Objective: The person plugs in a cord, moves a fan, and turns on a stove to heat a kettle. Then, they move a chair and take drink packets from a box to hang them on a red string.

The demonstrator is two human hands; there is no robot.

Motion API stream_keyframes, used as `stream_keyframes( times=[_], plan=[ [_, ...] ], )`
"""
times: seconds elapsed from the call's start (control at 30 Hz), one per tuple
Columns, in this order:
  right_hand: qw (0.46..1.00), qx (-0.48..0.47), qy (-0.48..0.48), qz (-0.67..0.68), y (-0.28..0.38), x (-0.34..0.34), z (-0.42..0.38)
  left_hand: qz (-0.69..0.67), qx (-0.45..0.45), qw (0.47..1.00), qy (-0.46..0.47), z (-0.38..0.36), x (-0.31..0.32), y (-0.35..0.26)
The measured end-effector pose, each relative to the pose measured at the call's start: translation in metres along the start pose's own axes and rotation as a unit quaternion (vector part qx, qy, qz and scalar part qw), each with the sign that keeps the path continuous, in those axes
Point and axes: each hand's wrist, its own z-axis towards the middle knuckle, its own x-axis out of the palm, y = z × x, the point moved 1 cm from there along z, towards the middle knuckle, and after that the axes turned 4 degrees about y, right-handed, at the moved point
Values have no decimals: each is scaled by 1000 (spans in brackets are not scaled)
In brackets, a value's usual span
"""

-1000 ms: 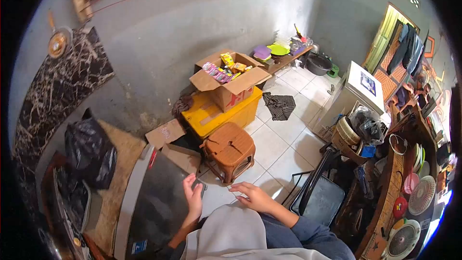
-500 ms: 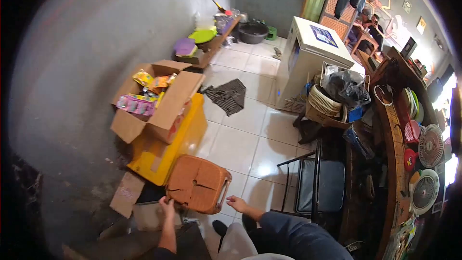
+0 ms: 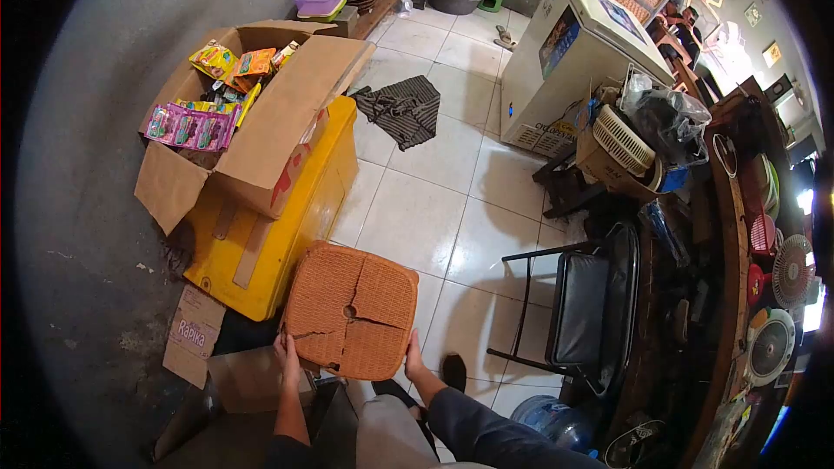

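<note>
Stool (image 3: 326, 300), orange, woven-pattern seat, cracked; held in two hands.
Seat had a round central hole and splits running out from it. Left hand (image 3: 287, 365) was clamped on the stool's near left edge; right hand (image 3: 416, 360) was clamped on its right edge, fingertips partly hidden. Just beyond the stool and to its left stood a yellow box (image 3: 323, 181), contact between them unclear; on the box sat an open carton (image 3: 291, 117) of sachets (image 3: 193, 128), purple, yellow and orange. Left of the stool: cardboard (image 3: 193, 330), printed "Rapika". Beyond the stool, on floor tiles: striped dark cloth (image 3: 407, 113), crumpled. Right of the stool, well apart: black chair (image 3: 580, 308). Farther beyond, to the stool's right: white freezer (image 3: 547, 82). Nearer than the stool, to its right: clear blue bottle (image 3: 552, 421).
</note>
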Motion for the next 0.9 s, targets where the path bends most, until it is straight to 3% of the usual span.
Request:
stream_keyframes(
  times=[0.07, 0.1, 0.13, 0.2, 0.27, 0.3, 0.33, 0.43, 0.5, 0.57, 0.6, 0.63, 0.67, 0.7, 0.8, 0.83, 0.9],
  plan=[
    [999, -24, 0, 27, 10, -18, 22, 27, 25, 999, 8, 4, 8, 15],
    [999, 22, -39, 17, 19, -30, 34, 55, 47, 997, 16, 0, 14, 16],
    [994, 70, -79, 8, 26, -43, 45, 6, 41, 999, 27, 2, 20, 22],
    [992, 51, -116, -31, 53, -56, 53, -11, 18, 999, 46, -17, 45, 6],
    [996, 69, 58, -20, 63, -114, 96, -55, -14, 993, 99, -32, 77, -17],
    [993, 46, 28, 105, 55, -132, 131, -80, -28, 988, 132, -37, 95, -28],
    [997, 23, -17, 76, 85, -137, 132, -93, -43, 983, 154, -45, 114, -42],
    [999, -29, -29, 30, 183, -154, 134, -59, -106, 961, 249, -44, 174, -62],
    [994, -90, -54, -35, 262, -128, 100, -26, -99, 959, 265, -40, 223, -76],
    [962, -184, -67, -191, 292, -182, 150, 10, -103, 953, 285, -42, 277, -88],
    [907, -219, -113, -343, 307, -196, 156, 17, -77, 953, 294, -42, 304, -99],
    [906, -215, -115, -345, 321, -210, 163, 23, -51, 952, 301, -42, 324, -103],
    [848, -271, -175, -420, 336, -223, 167, 18, 90, 948, 304, -24, 351, -88],
    [777, -322, -232, -488, 351, -233, 165, 17, 83, 948, 305, -25, 368, -90],
    [776, -281, -313, -470, 399, -260, 147, 47, 64, 949, 306, -21, 431, -118],
    [745, -281, -364, -484, 404, -277, 149, 89, 108, 943, 301, -24, 448, -129],
    [781, -254, -371, -434, 417, -299, 143, 127, 150, 936, 294, -16, 480, -147]
  ],
)
